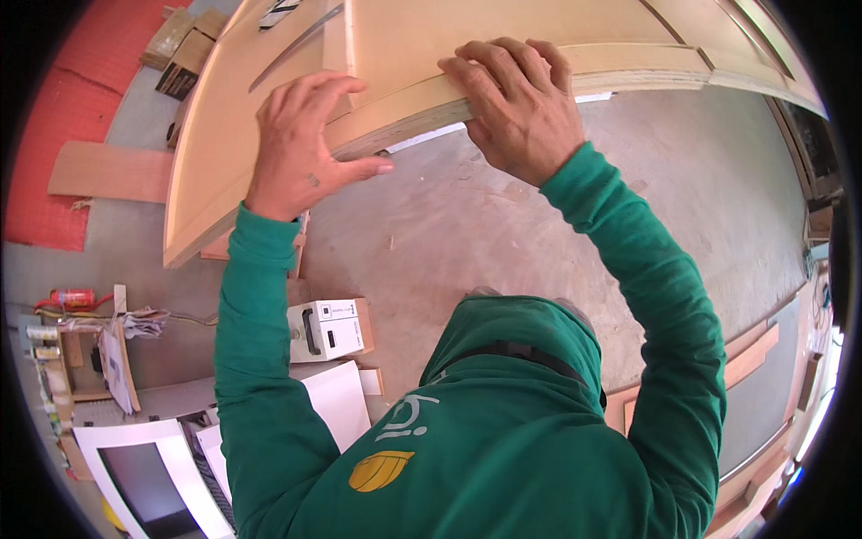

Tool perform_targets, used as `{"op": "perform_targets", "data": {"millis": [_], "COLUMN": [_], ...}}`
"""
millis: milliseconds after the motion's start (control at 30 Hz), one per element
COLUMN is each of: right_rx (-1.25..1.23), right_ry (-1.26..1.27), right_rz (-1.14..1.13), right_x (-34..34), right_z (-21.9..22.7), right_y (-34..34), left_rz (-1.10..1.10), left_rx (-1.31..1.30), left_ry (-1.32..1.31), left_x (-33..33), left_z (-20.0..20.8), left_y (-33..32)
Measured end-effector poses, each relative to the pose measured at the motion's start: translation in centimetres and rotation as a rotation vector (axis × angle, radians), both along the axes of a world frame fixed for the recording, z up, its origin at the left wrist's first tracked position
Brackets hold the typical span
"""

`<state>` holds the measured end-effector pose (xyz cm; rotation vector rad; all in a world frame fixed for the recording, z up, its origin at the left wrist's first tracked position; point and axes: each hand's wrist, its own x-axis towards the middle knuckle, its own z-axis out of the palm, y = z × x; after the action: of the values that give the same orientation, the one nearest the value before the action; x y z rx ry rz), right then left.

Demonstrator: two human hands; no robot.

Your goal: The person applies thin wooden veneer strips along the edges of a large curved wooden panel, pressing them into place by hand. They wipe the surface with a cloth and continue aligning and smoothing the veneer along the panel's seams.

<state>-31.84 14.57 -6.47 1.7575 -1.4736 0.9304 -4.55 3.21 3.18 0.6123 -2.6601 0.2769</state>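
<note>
A large pale wooden panel with a raised wooden edge strip spans the top of the view. My right hand rests over its near edge, fingers curled across the top and thumb hidden below the edge. Farther left, my left hand is open, its thumb spread well away from the fingers, by the same edge beside a short upright wooden strip. Whether its fingertips touch the wood I cannot tell. A thin grey curved strip lies on the panel beyond my left hand, near a small black-and-white object.
Below the panel is a grey concrete floor. A white box with a black handle stands lower left, near a white-framed dark panel and a cluttered shelf. Red sheeting and cardboard boxes lie far left; boards lean right.
</note>
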Motion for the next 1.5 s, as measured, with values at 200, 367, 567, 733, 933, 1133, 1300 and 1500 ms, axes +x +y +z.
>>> {"op": "perform_targets", "data": {"millis": [200,367,567,733,933,1133,1300,1500], "right_rx": [0.388,0.677,0.743,0.746,0.778,0.738,0.63,0.627], "right_ry": [0.007,-0.009,-0.062,-0.083,-0.149,-0.111,-0.086,-0.106], "right_rz": [0.157,0.28,0.411,0.408,0.426,0.289,0.152,0.13], "right_x": [0.3,-0.1,0.1,0.1,0.2,1.9,4.0,3.7], "right_z": [5.4,8.7,9.1,9.4,9.7,9.5,8.5,8.8], "right_y": [-1.2,-3.2,-3.4,-3.5,-4.1,-3.7,-3.6,-4.0], "left_rz": [-0.043,-0.129,-0.15,-0.118,-0.079,0.011,0.191,0.514], "left_rx": [0.062,0.183,0.193,0.204,0.314,0.374,0.358,0.187], "left_ry": [0.038,0.108,0.091,0.08,0.067,0.16,0.255,0.717], "left_x": [-0.7,-0.1,-0.4,-0.4,0.1,5.3,13.3,20.5], "left_z": [-1.2,-1.3,-1.1,-0.8,-0.7,2.7,1.5,-3.6], "left_y": [-0.7,-2.5,-3.0,-2.8,-3.3,-5.0,-4.6,-5.7]}}
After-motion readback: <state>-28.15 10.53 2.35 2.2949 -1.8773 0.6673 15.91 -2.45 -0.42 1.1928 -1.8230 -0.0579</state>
